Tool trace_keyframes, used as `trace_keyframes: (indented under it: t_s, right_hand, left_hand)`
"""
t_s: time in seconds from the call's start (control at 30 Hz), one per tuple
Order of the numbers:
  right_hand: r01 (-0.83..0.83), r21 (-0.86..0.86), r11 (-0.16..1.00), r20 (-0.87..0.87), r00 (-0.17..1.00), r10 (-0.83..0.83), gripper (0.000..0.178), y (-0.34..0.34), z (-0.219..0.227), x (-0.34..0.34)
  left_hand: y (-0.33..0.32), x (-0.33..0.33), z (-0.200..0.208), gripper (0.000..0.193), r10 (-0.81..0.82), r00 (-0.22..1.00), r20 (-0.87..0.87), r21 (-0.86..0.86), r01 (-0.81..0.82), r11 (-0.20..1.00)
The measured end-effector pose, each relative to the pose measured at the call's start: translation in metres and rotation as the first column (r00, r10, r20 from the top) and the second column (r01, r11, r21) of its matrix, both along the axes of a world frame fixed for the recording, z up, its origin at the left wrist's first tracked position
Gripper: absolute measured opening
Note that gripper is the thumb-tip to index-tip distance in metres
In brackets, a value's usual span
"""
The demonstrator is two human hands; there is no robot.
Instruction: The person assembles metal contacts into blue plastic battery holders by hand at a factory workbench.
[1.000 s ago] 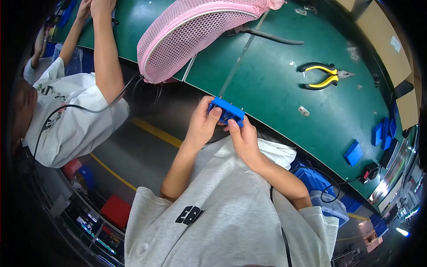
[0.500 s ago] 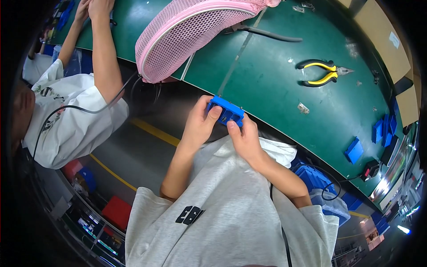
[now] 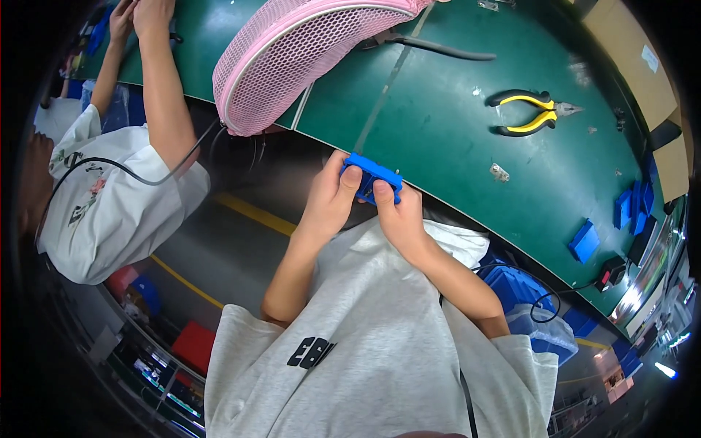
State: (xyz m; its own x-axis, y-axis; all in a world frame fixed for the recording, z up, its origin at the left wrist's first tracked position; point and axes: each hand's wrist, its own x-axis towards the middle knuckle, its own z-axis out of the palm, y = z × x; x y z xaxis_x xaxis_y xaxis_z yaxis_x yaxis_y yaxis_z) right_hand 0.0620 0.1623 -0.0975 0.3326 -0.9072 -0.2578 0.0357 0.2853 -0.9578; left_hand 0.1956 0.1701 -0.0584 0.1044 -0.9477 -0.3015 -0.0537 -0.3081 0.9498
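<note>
Block (image 3: 375, 168) held between both hands, beside the table (image 3: 445, 153) edge. Left hand (image 3: 331, 197), at its 8 o'clock: thumb and fingers pinching the block. Right hand (image 3: 401, 220), at 5 o'clock: likewise pinching. Spread of the hidden fingers cannot be told. From the block, pliers (image 3: 555, 112) lie at 2 o'clock, mesh bag (image 3: 285, 73) at 11 o'clock

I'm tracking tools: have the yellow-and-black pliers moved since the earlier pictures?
No; the pliers keep the same position relative to the small metal plate.
</note>
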Motion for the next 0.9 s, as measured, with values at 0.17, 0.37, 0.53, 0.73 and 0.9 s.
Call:
trace_keyframes:
  t_s: [0.17, 0.37, 0.53, 0.73, 0.9]
  right_hand:
    - [0.028, -0.022, 0.999, 0.04, 0.999, -0.027, 0.04, 0.001, 0.001, 0.004]
    - [0.079, 0.058, 0.995, 0.077, 0.994, -0.084, 0.043, 0.005, 0.003, 0.008]
    - [0.076, 0.119, 0.99, 0.083, 0.993, -0.086, 0.043, 0.01, 0.003, 0.007]
    - [0.067, 0.105, 0.992, 0.066, 0.995, -0.075, 0.04, 0.007, 0.009, 0.008]
    - [0.072, 0.122, 0.99, 0.07, 0.994, -0.08, 0.039, 0.007, 0.009, 0.008]
  left_hand:
    - [0.002, -0.004, 0.001, 0.051, 0.072, 0.992, -0.1, 0.086, -0.063, 0.994]
    - [0.003, -0.004, 0.01, 0.053, 0.068, 0.996, -0.062, 0.17, -0.057, 0.984]
    - [0.004, -0.005, 0.012, 0.053, 0.053, 0.999, 0.006, 0.182, -0.053, 0.982]
    - [0.004, -0.005, 0.015, 0.052, 0.055, 0.998, -0.01, 0.221, -0.051, 0.974]
    - [0.004, -0.009, 0.015, 0.044, 0.09, 0.996, -0.006, 0.156, -0.088, 0.984]
